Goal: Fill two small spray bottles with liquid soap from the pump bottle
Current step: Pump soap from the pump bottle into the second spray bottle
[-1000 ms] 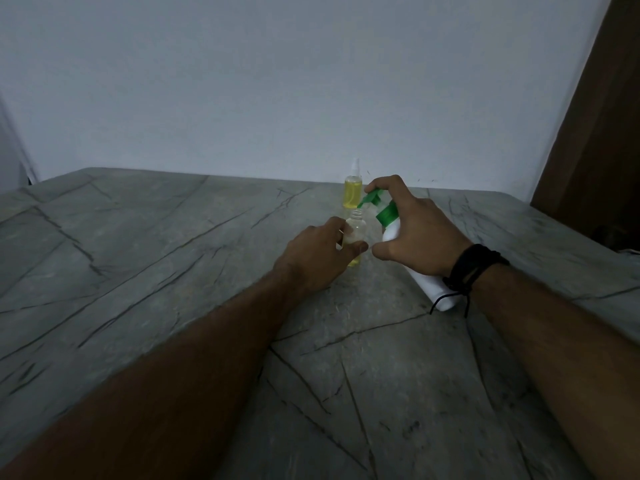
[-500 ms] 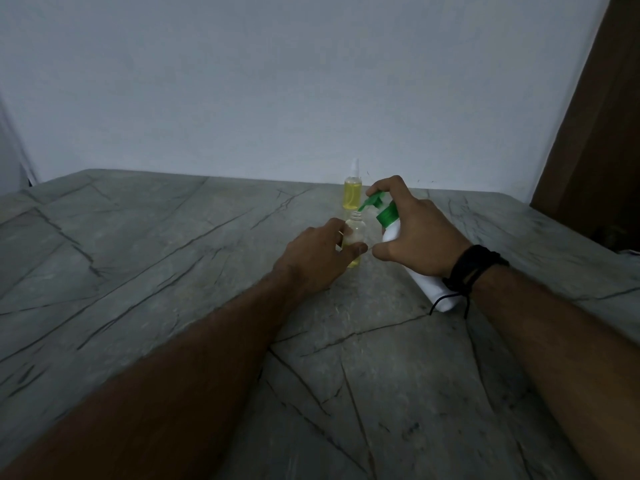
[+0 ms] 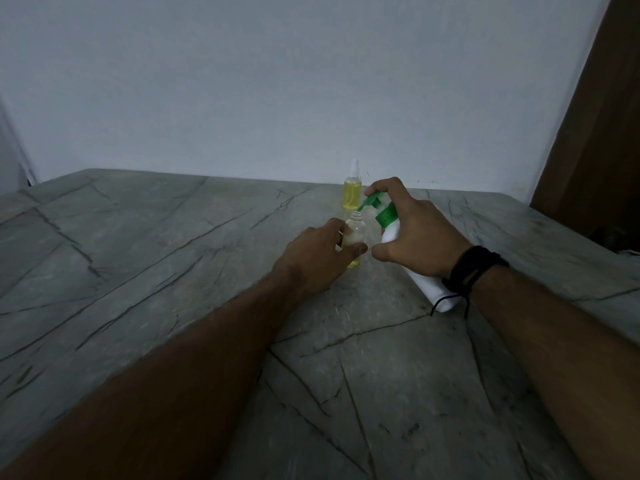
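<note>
My left hand [image 3: 320, 252] grips a small clear spray bottle [image 3: 356, 231] that stands uncapped on the grey stone table [image 3: 173, 271], with a little yellow liquid at its bottom. My right hand [image 3: 412, 233] holds the white pump bottle [image 3: 420, 277] tilted toward it, index finger on the green pump head [image 3: 372, 202], whose spout points at the small bottle's open neck. Behind them stands a second small spray bottle [image 3: 352, 190], capped and filled with yellow liquid.
A pale wall rises just behind the table's far edge. A dark brown wooden panel [image 3: 595, 133] stands at the right. A black cord bracelet [image 3: 474, 268] sits on my right wrist.
Almost nothing differs: both hands keep their grip, and the pump bottle stays tilted over the small open bottle.
</note>
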`<state>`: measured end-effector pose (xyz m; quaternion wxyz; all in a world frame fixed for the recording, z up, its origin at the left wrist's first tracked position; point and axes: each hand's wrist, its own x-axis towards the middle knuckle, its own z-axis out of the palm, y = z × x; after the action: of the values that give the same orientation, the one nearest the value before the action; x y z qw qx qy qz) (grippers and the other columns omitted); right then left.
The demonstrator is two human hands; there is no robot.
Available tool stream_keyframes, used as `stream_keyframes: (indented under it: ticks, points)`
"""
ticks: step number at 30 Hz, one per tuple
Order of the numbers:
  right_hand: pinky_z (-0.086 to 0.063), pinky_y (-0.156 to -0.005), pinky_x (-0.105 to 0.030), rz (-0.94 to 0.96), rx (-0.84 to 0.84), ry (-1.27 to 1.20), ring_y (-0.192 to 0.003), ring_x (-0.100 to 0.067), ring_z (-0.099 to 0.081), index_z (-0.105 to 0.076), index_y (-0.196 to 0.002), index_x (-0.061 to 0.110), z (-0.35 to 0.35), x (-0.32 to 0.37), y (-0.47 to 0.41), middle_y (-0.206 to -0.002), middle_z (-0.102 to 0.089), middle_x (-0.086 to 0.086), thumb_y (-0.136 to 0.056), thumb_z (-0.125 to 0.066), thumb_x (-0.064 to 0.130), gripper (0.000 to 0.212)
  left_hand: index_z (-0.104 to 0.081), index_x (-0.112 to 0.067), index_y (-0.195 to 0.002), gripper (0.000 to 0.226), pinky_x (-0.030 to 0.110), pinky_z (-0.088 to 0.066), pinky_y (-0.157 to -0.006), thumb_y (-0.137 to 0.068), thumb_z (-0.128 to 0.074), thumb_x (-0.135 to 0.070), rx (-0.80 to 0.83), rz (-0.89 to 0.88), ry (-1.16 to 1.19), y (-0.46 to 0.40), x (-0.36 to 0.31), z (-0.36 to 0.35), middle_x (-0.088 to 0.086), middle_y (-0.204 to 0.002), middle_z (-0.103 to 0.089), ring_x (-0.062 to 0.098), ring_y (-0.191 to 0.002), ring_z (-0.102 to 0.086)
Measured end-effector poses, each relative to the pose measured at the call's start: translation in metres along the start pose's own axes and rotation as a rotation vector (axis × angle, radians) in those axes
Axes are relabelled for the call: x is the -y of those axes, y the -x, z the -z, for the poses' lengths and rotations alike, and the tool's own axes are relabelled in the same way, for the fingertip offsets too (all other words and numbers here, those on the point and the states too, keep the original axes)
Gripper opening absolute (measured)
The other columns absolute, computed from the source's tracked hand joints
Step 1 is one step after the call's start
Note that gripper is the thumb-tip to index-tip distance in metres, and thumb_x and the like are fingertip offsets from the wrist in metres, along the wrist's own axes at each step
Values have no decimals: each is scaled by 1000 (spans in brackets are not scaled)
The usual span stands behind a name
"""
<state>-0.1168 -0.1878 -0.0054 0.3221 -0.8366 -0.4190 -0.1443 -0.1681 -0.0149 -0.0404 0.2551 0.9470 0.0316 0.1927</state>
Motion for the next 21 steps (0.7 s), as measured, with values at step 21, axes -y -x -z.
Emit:
stream_keyframes:
  ticks: [21]
  points:
    - [-54,-64,-32,-4,17,3,-70,-15,-64,-40,-130,30,1,2,-1,-90,-67,4,-68,-80,14,75,-49,-23,-129,51,35,-53,-84,-90,-56,-56,2,2,7,-3,3,-2,1,-125,-63,16,-99,-61]
